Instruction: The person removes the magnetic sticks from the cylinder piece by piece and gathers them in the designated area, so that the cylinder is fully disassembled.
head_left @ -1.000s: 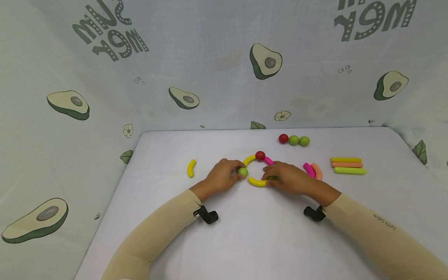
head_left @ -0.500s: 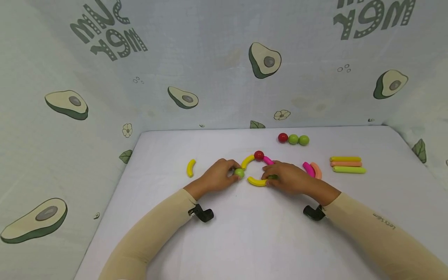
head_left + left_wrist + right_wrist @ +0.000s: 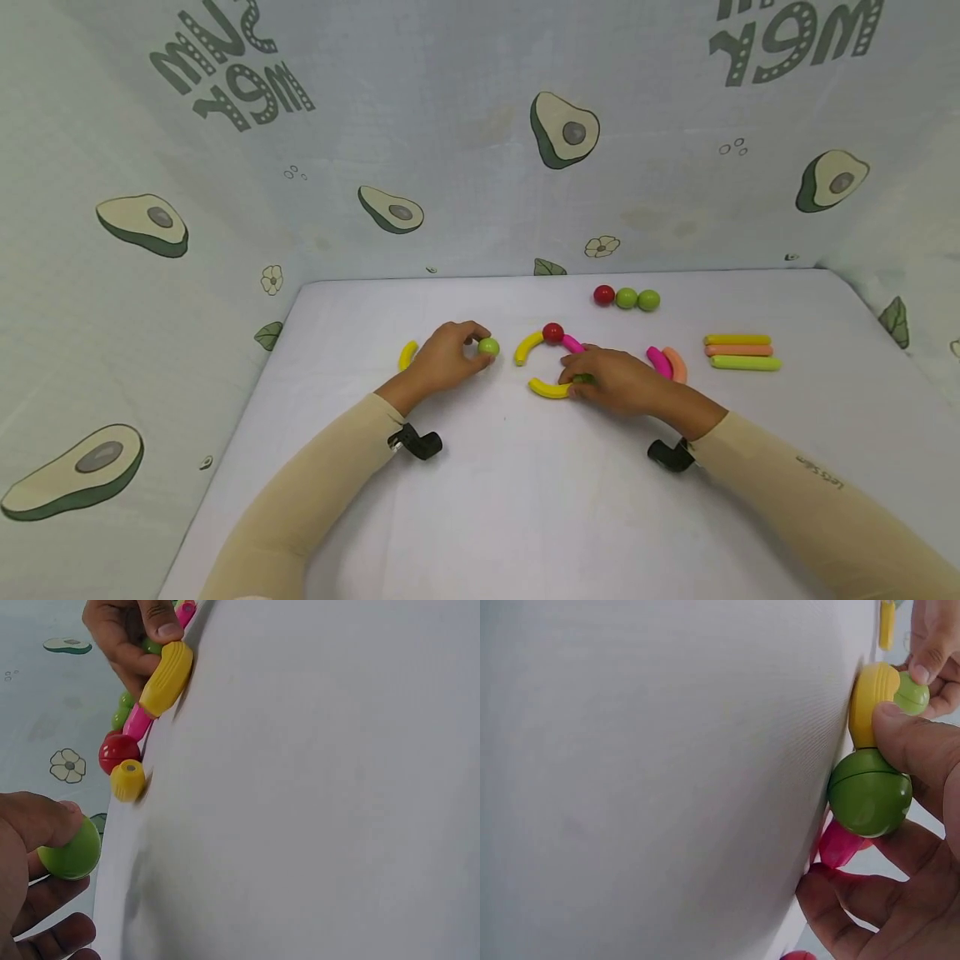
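My left hand (image 3: 444, 357) pinches a light green ball (image 3: 489, 347) between thumb and fingers, to the left of a part ring of toy pieces. My right hand (image 3: 611, 379) grips a darker green ball (image 3: 871, 793) with a seam round it. Its thumb also touches the end of a yellow curved stick (image 3: 549, 388) that adjoins this ball. At the back of the ring, a red ball (image 3: 552, 333) joins another yellow curved stick (image 3: 528, 348) and a pink stick (image 3: 573, 343). The right fingers partly hide the pink stick's near end.
A loose yellow curved stick (image 3: 407, 355) lies behind the left hand. Farther back sits a row with a red ball (image 3: 603, 295) and two green ones. To the right are pink (image 3: 659, 362) and orange (image 3: 676, 365) curved sticks and three straight sticks (image 3: 742, 351).
My left hand has drawn the light green ball left and back, away from the upper yellow curved stick. The right hand has stayed in place.
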Demonstrator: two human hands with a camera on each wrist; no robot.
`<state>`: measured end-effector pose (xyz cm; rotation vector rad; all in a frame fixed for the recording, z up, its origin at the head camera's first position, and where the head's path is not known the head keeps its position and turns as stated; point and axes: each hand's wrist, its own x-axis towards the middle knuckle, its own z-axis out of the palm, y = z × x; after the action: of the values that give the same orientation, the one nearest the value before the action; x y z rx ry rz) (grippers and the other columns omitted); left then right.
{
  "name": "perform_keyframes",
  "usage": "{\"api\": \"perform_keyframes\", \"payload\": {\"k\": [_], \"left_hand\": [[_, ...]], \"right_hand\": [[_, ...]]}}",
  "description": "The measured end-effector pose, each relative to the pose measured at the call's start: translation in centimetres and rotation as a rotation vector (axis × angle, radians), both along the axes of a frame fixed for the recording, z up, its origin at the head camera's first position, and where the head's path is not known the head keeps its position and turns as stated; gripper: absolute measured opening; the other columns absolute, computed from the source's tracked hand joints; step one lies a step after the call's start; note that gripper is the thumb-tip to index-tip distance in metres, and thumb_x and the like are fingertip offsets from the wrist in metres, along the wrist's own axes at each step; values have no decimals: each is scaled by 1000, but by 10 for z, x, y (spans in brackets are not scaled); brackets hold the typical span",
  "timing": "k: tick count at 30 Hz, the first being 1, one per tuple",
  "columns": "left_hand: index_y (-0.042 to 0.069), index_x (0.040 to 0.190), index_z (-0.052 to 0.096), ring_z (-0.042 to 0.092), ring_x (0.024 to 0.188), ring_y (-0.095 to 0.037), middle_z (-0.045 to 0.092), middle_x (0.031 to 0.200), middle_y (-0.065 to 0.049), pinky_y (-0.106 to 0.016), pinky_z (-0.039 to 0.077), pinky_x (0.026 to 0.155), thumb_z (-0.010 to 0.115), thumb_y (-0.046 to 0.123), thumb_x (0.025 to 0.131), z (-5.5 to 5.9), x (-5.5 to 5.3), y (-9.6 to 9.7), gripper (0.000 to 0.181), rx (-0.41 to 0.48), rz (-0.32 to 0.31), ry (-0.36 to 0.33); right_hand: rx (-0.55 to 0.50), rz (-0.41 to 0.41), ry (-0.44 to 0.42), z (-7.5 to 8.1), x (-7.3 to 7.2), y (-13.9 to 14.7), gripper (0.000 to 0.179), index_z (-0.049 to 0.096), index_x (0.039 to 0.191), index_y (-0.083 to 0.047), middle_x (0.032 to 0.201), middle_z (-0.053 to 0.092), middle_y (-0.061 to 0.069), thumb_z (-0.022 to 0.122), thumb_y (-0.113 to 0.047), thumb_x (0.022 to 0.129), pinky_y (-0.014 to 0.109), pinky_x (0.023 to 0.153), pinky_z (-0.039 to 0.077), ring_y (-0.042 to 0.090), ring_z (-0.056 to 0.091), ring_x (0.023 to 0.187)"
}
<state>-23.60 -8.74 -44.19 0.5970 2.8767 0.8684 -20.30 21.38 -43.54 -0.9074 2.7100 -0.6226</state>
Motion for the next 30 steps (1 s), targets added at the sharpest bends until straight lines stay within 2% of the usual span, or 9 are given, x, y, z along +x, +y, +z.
{"api": "perform_keyframes", "payload": {"k": [5, 13, 21, 30], "left_hand": [[13, 126, 69, 60, 109, -20, 70, 117, 1, -39, 51, 93, 76, 31, 95, 0, -10, -11, 37, 31, 54, 56], [11, 129, 66, 62, 110, -24, 71, 118, -1, -40, 50, 96, 75, 26, 96, 5, -26, -29, 37, 66, 71, 115], [9, 133, 64, 62, 114, -28, 70, 122, -5, -43, 49, 98, 74, 25, 97, 12, -39, -45, 41, 62, 131, 103], [10, 136, 62, 58, 118, -29, 67, 127, -7, -44, 50, 99, 72, 28, 98, 13, -53, -59, 43, 53, 217, 57]], "right_hand": [[-4, -2, -3, -1, 0, 1, 17, 78, 109, -19, 133, 66, 10, 77, -16, 93, 57, 104, 46, 36, 57, 128], [-1, -6, -4, -1, 0, 1, 17, 78, 110, -19, 133, 66, 10, 77, -17, 93, 57, 104, 45, 35, 57, 128], [-4, -2, 4, -1, 0, 2, 18, 78, 111, -19, 133, 66, 9, 78, -18, 93, 57, 104, 46, 35, 57, 128], [-3, -4, -2, -1, 0, 1, 18, 78, 111, -20, 133, 66, 9, 78, -17, 93, 57, 105, 45, 35, 57, 128]]}}
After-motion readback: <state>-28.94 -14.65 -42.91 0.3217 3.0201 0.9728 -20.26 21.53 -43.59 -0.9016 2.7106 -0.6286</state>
